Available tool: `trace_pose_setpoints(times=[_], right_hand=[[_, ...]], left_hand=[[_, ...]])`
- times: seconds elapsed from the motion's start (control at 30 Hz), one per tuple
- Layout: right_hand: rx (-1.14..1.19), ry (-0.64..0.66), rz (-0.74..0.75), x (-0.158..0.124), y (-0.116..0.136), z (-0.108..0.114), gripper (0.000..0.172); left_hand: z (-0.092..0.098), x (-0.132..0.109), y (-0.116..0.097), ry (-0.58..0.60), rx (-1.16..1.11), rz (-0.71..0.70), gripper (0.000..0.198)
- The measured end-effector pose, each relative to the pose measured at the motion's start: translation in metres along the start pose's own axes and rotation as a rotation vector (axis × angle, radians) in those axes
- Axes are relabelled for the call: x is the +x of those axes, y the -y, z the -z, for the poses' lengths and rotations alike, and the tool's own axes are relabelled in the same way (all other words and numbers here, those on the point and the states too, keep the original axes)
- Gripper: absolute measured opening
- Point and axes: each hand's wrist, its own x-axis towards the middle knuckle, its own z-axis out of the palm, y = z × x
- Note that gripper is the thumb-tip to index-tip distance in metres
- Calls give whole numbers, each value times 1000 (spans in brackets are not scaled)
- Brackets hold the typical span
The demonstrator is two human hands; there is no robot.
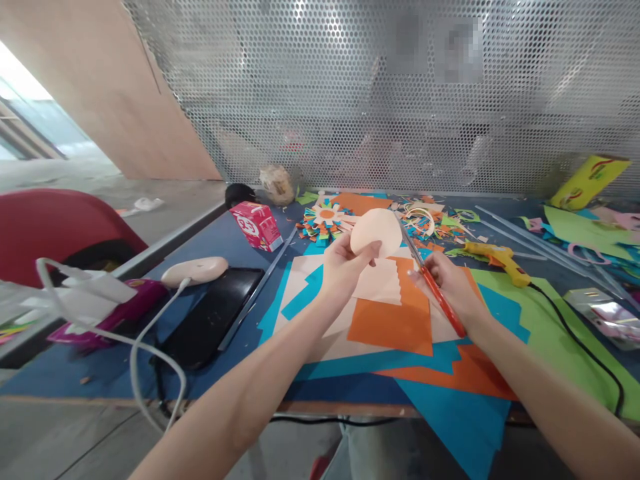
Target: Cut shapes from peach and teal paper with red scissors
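My left hand [350, 259]: fingers pinch the round paper [375, 230] | My right hand [449, 283]: fingers grasp the red scissors [441, 297] | The paper is above the table [207, 243], just beside the blades [411, 245]

Behind the blue-topped worktable [235, 380], a silvery perforated metal screen [320, 73] across most of the width, with bright glints near its top. To the left, a plain tan panel [125, 100]; past it, a bright, blurred window-like opening [30, 73]. Grey floor [90, 440] below and beyond. Beside the worktable's left edge, a red chair [65, 223].
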Motion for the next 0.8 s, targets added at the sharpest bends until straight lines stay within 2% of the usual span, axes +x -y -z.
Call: trace_pose_setpoints(times=[0.37, 0.63, 0.8], right_hand=[[29, -9, -33, 1, 0, 0, 52], [50, 1, 2, 1, 1, -1, 50], [17, -16, -19, 1, 4, 0, 51]], left_hand=[[4, 4, 2, -51, 8, -37, 22], [7, 2, 6, 20, 98, -80, 16], [7, 3, 6, -3, 100, -80, 17]])
